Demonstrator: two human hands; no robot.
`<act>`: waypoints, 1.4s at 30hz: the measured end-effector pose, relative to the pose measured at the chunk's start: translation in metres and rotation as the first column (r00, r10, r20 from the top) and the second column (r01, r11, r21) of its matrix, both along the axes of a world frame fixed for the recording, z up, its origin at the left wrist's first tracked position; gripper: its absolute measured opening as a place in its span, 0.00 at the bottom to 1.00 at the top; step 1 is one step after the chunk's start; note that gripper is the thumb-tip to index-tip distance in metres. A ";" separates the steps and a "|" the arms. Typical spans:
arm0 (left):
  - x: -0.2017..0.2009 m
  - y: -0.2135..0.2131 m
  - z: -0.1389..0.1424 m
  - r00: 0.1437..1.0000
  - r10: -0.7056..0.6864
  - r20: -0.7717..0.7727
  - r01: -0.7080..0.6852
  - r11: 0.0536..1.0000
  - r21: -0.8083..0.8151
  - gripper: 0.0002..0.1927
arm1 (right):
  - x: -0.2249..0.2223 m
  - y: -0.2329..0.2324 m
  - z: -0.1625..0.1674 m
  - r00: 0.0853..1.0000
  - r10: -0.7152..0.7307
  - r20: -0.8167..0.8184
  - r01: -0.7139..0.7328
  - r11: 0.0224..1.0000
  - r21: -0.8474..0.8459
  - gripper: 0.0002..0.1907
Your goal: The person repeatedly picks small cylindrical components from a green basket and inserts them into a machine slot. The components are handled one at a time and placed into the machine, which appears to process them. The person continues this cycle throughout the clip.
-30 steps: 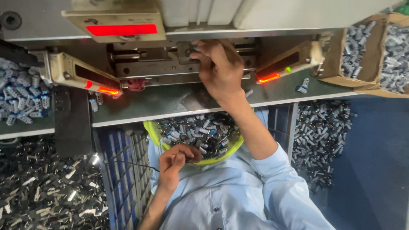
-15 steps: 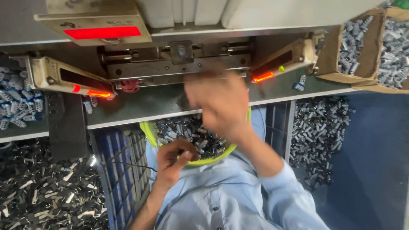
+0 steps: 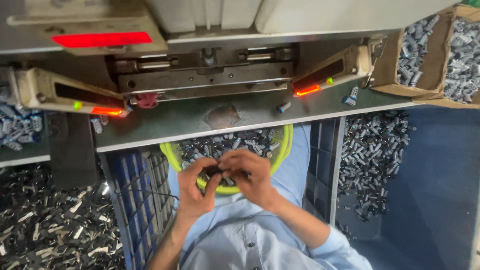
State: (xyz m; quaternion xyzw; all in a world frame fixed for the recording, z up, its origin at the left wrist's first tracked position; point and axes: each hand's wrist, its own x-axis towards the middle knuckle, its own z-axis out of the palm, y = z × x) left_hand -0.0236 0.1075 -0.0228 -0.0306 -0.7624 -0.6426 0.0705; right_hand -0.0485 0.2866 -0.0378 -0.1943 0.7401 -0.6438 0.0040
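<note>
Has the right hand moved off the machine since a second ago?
Yes. The right hand has come down from the machine's slot, past the metal table edge, and now meets the left hand over the yellow basket.

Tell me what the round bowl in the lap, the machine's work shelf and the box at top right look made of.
Bowl: likely plastic, glossy yellow-green rim. Work shelf: seemingly sheet metal, dull grey with a worn patch. Box: corrugated cardboard, matte brown walls with raw edges.

Single head view, steeply downward, close over hands point(image 3: 227, 182)
</note>
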 end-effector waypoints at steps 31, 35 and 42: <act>0.006 -0.003 -0.042 0.928 -0.331 0.173 0.340 0.557 -0.757 0.25 | -0.185 -0.034 0.088 0.788 0.070 -0.612 0.160 0.936 0.313 0.18; -0.005 -0.003 -0.040 0.930 -0.367 0.013 0.249 0.605 -0.756 0.26 | -0.186 -0.029 0.115 0.805 0.173 -0.567 0.072 0.921 0.383 0.21; 0.002 -0.016 -0.035 0.996 -0.069 -0.048 0.052 0.957 -0.286 0.20 | -0.097 -0.005 0.083 0.805 0.149 -0.575 0.029 0.957 0.289 0.18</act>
